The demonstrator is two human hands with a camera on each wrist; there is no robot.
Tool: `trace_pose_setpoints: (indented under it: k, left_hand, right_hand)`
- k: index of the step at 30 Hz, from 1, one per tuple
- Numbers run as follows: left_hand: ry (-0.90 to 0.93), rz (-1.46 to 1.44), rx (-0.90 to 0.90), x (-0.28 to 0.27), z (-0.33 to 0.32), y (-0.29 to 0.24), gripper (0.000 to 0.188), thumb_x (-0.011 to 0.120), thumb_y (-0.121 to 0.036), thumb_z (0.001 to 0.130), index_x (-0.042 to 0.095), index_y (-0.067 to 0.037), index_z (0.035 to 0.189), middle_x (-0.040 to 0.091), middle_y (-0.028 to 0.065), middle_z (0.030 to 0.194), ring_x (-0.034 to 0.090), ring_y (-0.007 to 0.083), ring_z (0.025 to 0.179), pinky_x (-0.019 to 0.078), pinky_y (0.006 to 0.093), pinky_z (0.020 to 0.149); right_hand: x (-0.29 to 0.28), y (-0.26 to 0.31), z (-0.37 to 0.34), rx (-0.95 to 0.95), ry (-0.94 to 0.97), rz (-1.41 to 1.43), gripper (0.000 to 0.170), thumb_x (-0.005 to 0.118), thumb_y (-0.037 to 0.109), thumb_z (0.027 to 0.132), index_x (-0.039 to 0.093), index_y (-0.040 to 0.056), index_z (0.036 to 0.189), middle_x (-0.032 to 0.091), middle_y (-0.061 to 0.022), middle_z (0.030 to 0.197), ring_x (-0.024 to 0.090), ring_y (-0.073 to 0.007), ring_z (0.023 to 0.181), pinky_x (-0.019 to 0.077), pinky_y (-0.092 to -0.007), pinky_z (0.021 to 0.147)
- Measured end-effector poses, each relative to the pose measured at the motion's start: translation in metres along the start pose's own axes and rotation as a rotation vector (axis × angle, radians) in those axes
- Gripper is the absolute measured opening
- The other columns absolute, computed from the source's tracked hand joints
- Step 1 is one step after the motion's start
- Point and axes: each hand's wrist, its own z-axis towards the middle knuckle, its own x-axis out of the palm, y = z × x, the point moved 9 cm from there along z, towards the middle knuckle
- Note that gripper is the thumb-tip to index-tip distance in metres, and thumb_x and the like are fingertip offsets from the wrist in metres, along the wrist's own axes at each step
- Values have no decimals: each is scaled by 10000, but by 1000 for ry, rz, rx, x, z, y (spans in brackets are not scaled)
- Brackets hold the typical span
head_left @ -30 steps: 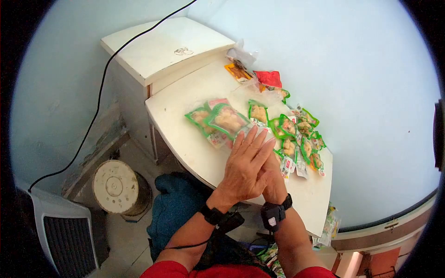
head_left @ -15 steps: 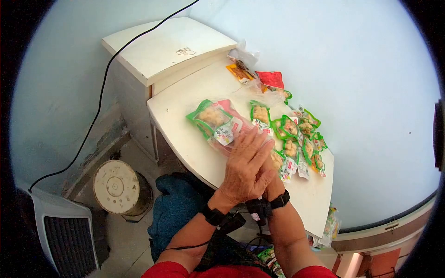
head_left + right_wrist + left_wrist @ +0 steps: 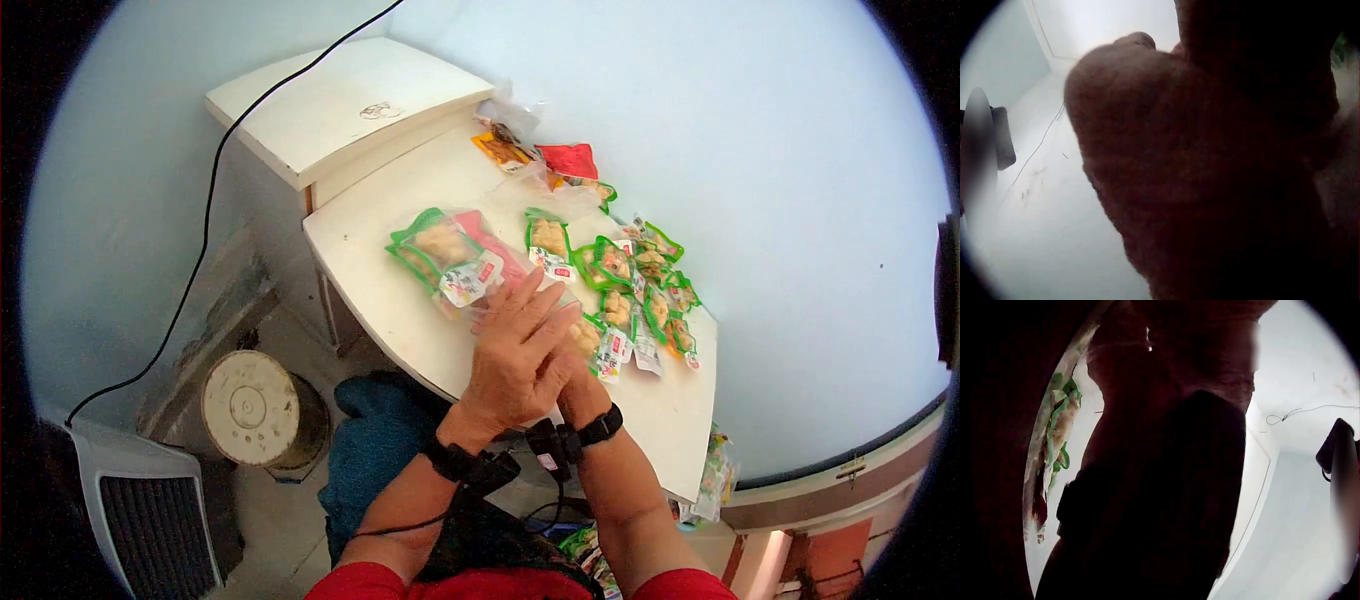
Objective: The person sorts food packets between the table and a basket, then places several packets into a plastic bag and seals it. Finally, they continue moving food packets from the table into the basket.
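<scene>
A clear plastic bag [image 3: 515,268] holding green-edged food packets [image 3: 440,243] and something pink-red lies on the white table [image 3: 370,290]. My left hand [image 3: 515,355] rests palm down over the bag's near end, fingers extended and slightly spread. Under and beside it is my right hand [image 3: 578,385], mostly covered, so the lie of its fingers is hidden. The two hands overlap. In the left wrist view the hand [image 3: 1172,350] is dark, with packets [image 3: 1063,425] at its left. The right wrist view is largely filled by a dark, close hand [image 3: 1197,150].
Several loose green-edged packets [image 3: 612,262] lie right of the bag, near the wall. Farther back are a red packet [image 3: 568,161] and crumpled clear plastic [image 3: 515,112]. A raised white cabinet top [image 3: 350,100] adjoins the table; a round stool [image 3: 250,408] stands at lower left.
The bag's far end, blurred a second ago, now shows sharply, its packets lying differently with more pink-red visible. Both hands stay overlapped at its near end. The head view has shifted slightly.
</scene>
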Motion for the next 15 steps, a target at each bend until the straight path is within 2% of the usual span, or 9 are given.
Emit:
trace_pose_setpoints:
  k: [2, 4, 7, 8, 11, 12, 15]
  left_hand:
    - [6, 3, 3, 1, 0, 0, 389, 630, -245, 838, 651, -17, 1153, 563, 216, 1295, 454, 442, 1286, 297, 559, 1096]
    - [16, 37, -2, 0, 2, -2, 359, 631, -232, 837, 669, -26, 1129, 579, 218, 1281, 482, 441, 1262, 307, 549, 1094]
    - [41, 96, -11, -5, 8, -9, 289, 662, -142, 814, 683, -32, 1081, 576, 225, 1279, 498, 439, 1244, 354, 510, 1074]
    - [46, 118, -6, -6, 11, -9, 276, 666, -130, 813, 684, -32, 1071, 574, 226, 1278, 497, 439, 1244, 363, 500, 1070]
    - [106, 208, -22, -10, 15, -15, 237, 694, -108, 801, 679, -23, 1022, 556, 231, 1288, 494, 446, 1240, 394, 482, 1049]
    - [132, 235, -35, -12, 15, -18, 239, 700, -117, 799, 678, -21, 1018, 552, 235, 1290, 493, 448, 1239, 396, 485, 1046]
    - [251, 383, -36, -14, 9, -31, 258, 712, -132, 794, 669, -15, 1019, 518, 249, 1322, 476, 448, 1254, 400, 495, 1040]
  right_hand:
    - [-11, -1, -8, -25, -1, -126, 199, 597, 158, 941, 646, -4, 1046, 656, -58, 1016, 616, -171, 890, 513, -319, 722]
    - [-28, -6, -17, 59, -23, -98, 198, 598, 160, 940, 651, -5, 1037, 661, -56, 1005, 619, -169, 881, 514, -317, 711]
    - [-56, -23, -39, 528, -153, 459, 161, 605, 108, 912, 681, -33, 916, 693, -89, 824, 643, -150, 728, 523, -292, 646]
    - [-70, -25, -46, 539, -249, 430, 131, 643, 74, 873, 702, -38, 907, 702, -109, 756, 632, -148, 633, 511, -294, 596]
    - [-105, -28, -59, 226, -414, 56, 149, 685, 67, 846, 721, -4, 972, 653, -15, 695, 575, -87, 637, 446, -242, 547]
    - [-109, -31, -61, 230, -377, 32, 158, 694, 31, 816, 739, 30, 968, 693, -66, 876, 634, -127, 774, 487, -255, 597]
    - [-110, -21, -64, 4, -379, -134, 214, 683, 2, 793, 751, 80, 980, 668, -120, 1088, 648, -180, 902, 517, -270, 649]
